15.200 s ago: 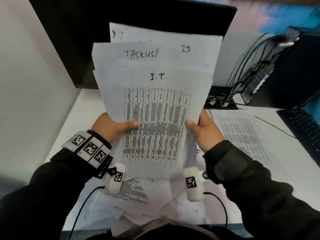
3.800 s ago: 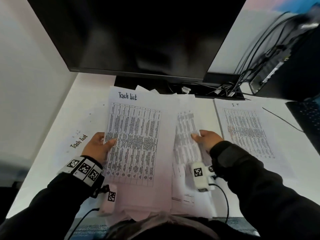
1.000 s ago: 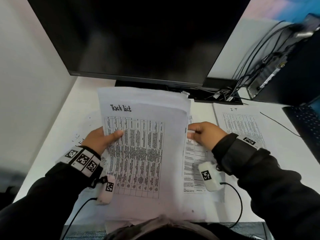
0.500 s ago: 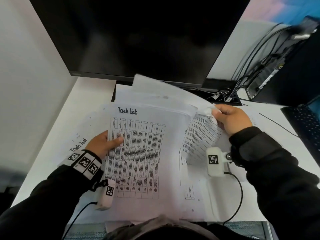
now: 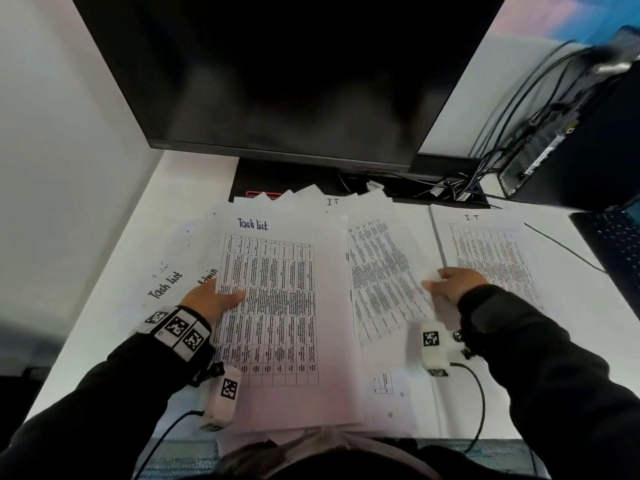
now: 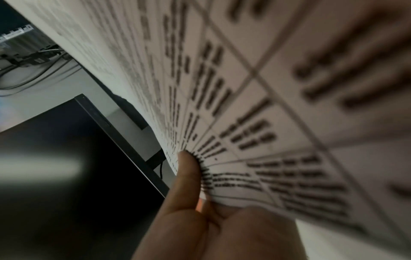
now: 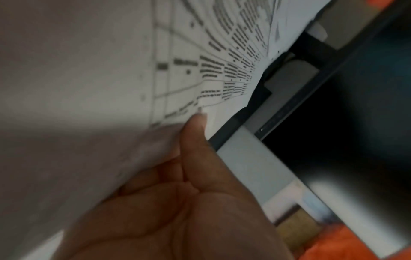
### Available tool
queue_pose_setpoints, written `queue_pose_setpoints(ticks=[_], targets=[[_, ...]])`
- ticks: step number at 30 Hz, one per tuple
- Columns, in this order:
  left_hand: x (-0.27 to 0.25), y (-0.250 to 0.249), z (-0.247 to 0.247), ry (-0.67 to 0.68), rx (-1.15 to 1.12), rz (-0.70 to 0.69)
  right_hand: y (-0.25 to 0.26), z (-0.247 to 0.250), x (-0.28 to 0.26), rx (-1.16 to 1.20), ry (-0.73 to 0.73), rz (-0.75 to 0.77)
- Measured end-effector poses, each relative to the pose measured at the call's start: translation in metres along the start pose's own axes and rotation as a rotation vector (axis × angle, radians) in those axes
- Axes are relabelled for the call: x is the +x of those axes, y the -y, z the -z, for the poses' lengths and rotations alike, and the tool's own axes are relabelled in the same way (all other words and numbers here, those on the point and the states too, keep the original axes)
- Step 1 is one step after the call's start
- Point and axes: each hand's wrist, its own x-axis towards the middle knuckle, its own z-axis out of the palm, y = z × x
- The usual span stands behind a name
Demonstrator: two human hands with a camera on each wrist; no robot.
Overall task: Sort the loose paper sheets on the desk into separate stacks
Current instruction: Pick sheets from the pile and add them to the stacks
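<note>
1. Head view: the left hand [image 5: 211, 299] pinches the "Task list" bundle [image 5: 277, 306] at its 9 o'clock edge, long axis 12-to-6, heading at 12. The right hand [image 5: 453, 282] pinches a printed sheet [image 5: 384, 282] tilted toward 11, beside the I.T stack [image 5: 485, 251] at 3 o'clock on the desk [image 5: 104, 306].
2. Left wrist: thumb [image 6: 186, 174] clamped on paper.
3. Right wrist: thumb [image 7: 195, 133] clamped on the sheet's edge.
</note>
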Motion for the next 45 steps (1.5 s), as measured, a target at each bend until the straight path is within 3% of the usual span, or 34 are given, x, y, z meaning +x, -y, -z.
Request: queue_pose_setpoints(ticks=[8, 13, 16, 19, 21, 24, 30, 33, 45], targets=[[-0.003, -0.003, -0.015, -0.037, -0.268, 0.054, 0.006, -0.047, -0.027, -0.32, 0.249, 0.113], [-0.007, 0.0, -0.025, -0.013, -0.329, 0.055, 0.021, -0.068, -0.044, -0.603, 0.303, 0.299], [-0.012, 0.001, -0.026, -0.049, -0.296, 0.018, 0.02, -0.071, -0.039, -0.55, 0.323, 0.267], [-0.016, 0.006, -0.024, -0.135, -0.314, 0.0, 0.017, -0.059, -0.027, -0.119, 0.102, 0.157], [-0.017, 0.01, -0.023, -0.164, -0.316, -0.016, 0.016, -0.044, -0.019, -0.033, -0.074, 0.078], [-0.02, 0.014, -0.023, -0.185, -0.302, -0.023, 0.014, -0.033, -0.01, -0.003, -0.116, 0.046], [-0.022, 0.019, -0.026, -0.173, -0.332, -0.009, 0.012, -0.04, 0.004, -0.001, -0.156, 0.124], [-0.022, 0.021, -0.024, -0.195, -0.318, -0.004, 0.011, -0.032, 0.003, 0.044, -0.245, 0.18], [-0.028, 0.026, 0.003, -0.396, -0.434, 0.044, 0.016, 0.072, -0.049, 0.241, -0.567, 0.49]])
